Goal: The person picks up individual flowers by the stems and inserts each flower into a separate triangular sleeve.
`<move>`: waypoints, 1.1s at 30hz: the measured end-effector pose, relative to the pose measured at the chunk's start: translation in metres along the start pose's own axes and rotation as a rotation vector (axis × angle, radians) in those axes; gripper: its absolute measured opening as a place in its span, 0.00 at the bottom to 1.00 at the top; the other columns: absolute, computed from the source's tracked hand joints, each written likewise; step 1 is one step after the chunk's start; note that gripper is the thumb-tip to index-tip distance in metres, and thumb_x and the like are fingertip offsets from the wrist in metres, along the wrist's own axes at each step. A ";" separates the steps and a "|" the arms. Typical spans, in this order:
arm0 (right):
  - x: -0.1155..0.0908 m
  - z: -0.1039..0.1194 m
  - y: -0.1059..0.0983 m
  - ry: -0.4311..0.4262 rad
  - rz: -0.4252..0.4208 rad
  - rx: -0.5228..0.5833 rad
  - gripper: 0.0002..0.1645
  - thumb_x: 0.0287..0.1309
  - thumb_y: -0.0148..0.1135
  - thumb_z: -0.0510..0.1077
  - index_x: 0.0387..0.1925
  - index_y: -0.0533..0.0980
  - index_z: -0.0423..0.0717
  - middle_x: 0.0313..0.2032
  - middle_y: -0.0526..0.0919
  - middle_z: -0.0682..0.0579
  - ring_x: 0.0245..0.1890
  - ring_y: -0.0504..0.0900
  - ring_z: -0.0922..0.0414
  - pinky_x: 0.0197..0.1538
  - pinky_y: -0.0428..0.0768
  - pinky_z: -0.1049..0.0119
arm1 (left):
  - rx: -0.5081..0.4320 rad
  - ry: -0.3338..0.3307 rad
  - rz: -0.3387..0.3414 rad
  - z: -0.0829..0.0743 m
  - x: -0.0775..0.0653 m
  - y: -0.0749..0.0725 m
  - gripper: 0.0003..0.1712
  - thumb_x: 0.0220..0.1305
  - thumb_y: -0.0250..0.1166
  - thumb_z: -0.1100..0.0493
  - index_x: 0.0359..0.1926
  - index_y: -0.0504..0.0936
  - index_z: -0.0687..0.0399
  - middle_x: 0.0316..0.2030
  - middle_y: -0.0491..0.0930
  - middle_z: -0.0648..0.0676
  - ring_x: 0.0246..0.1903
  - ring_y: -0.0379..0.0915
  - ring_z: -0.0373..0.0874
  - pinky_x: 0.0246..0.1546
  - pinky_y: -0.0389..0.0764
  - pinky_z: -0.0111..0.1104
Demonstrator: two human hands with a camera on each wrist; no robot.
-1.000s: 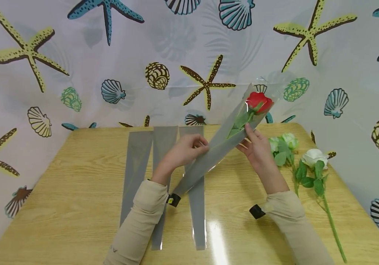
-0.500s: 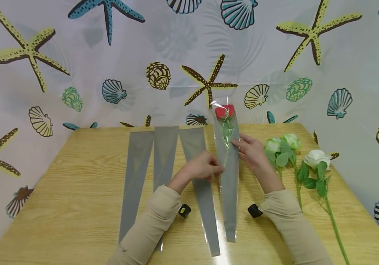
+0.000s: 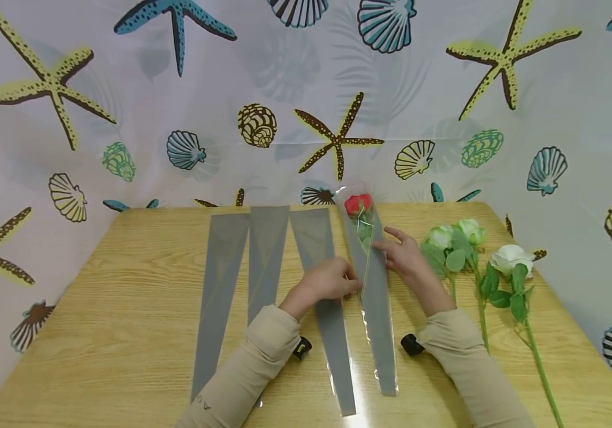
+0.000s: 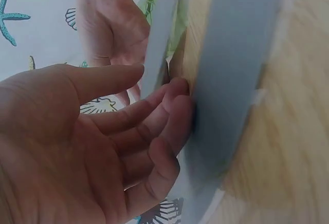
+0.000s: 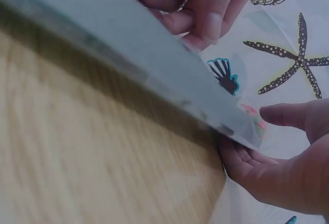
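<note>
A red rose [image 3: 359, 205] lies in a grey, clear-fronted flower sleeve [image 3: 379, 333], placed lengthwise right of the table's middle. My left hand [image 3: 329, 280] is at the sleeve's left edge, its fingers loosely bent; in the left wrist view its thumb [image 4: 121, 77] is apart from the fingertips. My right hand [image 3: 404, 255] is at the sleeve's right edge near the leaves. In the right wrist view its fingers [image 5: 241, 160] reach under the sleeve while the thumb [image 5: 277, 115] is off it. Beside my left hand lies another grey sleeve [image 3: 336, 351], partly covered.
Two more grey sleeves [image 3: 221, 291] lie side by side to the left. At right are greenish-white roses [image 3: 442, 236] and a white rose [image 3: 511, 258] with a long stem. A patterned cloth [image 3: 263, 53] hangs behind the wooden table [image 3: 118, 309].
The sleeve with the red rose swung from a raised slant to a lengthwise position and came down onto the table side. Both hands moved down with it; the left also went right.
</note>
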State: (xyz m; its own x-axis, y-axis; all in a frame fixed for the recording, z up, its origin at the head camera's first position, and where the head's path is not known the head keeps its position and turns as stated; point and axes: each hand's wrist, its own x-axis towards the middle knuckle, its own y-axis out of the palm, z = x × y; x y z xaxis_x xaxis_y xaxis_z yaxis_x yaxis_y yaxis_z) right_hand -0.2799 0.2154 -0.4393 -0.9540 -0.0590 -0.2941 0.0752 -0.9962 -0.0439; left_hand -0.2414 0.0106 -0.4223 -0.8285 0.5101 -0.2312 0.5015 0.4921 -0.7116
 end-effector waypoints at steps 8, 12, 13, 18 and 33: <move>-0.006 0.002 0.002 -0.008 0.003 -0.113 0.44 0.80 0.51 0.45 0.85 0.43 0.40 0.78 0.61 0.31 0.61 0.80 0.52 0.57 0.80 0.68 | 0.094 -0.023 -0.084 0.003 -0.002 -0.004 0.15 0.76 0.64 0.50 0.45 0.89 0.56 0.36 0.90 0.55 0.26 0.80 0.41 0.29 0.75 0.31; -0.011 0.006 0.001 -0.023 0.026 -0.151 0.44 0.81 0.48 0.47 0.84 0.40 0.38 0.83 0.51 0.32 0.75 0.70 0.44 0.72 0.71 0.54 | 0.230 -0.072 -0.188 0.008 -0.004 -0.010 0.16 0.76 0.64 0.48 0.52 0.87 0.54 0.48 0.89 0.52 0.37 0.83 0.44 0.40 0.83 0.39; -0.013 0.006 0.001 -0.025 0.028 -0.163 0.44 0.82 0.48 0.47 0.84 0.39 0.38 0.83 0.50 0.34 0.73 0.71 0.47 0.72 0.71 0.55 | 0.261 -0.088 -0.208 0.008 -0.005 -0.012 0.17 0.76 0.64 0.47 0.54 0.87 0.53 0.51 0.89 0.53 0.41 0.85 0.46 0.42 0.85 0.42; -0.018 0.008 0.001 -0.036 0.025 -0.203 0.44 0.82 0.48 0.48 0.85 0.40 0.40 0.84 0.51 0.37 0.49 0.75 0.58 0.59 0.72 0.60 | 0.356 -0.155 -0.251 0.013 -0.010 -0.018 0.23 0.75 0.65 0.47 0.60 0.84 0.58 0.62 0.82 0.61 0.59 0.80 0.58 0.59 0.81 0.54; -0.032 0.011 0.015 -0.177 -0.117 -0.409 0.35 0.79 0.53 0.47 0.79 0.61 0.36 0.75 0.68 0.32 0.75 0.68 0.36 0.72 0.73 0.44 | 0.446 -0.204 -0.176 0.022 -0.013 -0.018 0.37 0.69 0.72 0.43 0.71 0.75 0.54 0.66 0.76 0.61 0.65 0.74 0.59 0.63 0.76 0.55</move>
State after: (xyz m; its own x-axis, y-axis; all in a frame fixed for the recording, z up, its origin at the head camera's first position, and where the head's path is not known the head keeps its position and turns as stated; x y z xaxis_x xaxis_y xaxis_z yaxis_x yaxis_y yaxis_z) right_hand -0.2518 0.2018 -0.4201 -0.9951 0.0069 -0.0990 0.0387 -0.8916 -0.4511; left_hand -0.2448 -0.0203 -0.4212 -0.9446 0.2771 -0.1757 0.2324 0.1872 -0.9544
